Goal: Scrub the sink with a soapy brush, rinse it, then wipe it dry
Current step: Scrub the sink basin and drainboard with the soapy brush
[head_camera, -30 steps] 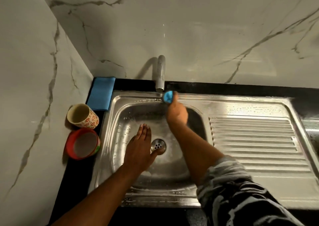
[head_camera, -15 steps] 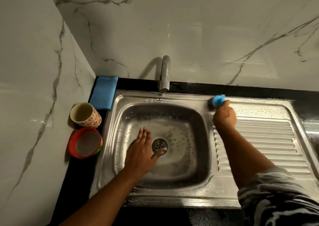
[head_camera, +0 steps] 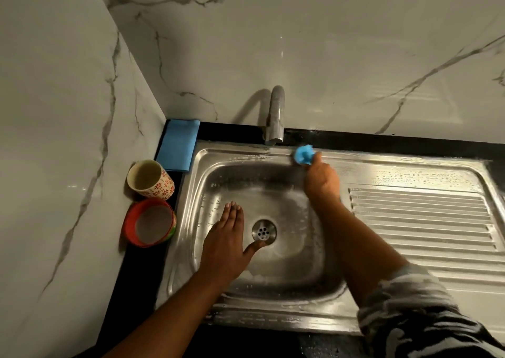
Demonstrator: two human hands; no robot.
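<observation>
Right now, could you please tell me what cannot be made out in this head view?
Head view:
- Blue brush: bristles motion-blurred, partly hidden by the right hand.
- Sink floor beneath the left hand: covered by its palm.
- Drainboard: near-right corner cut off by the frame edge.

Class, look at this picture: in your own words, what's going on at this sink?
A person is scrubbing a steel sink. The right hand grips a blue brush against the back rim, just right of the tap. The left hand lies flat on the basin floor beside the drain. Suds streak the metal; a folded blue cloth sits in the corner.
</observation>
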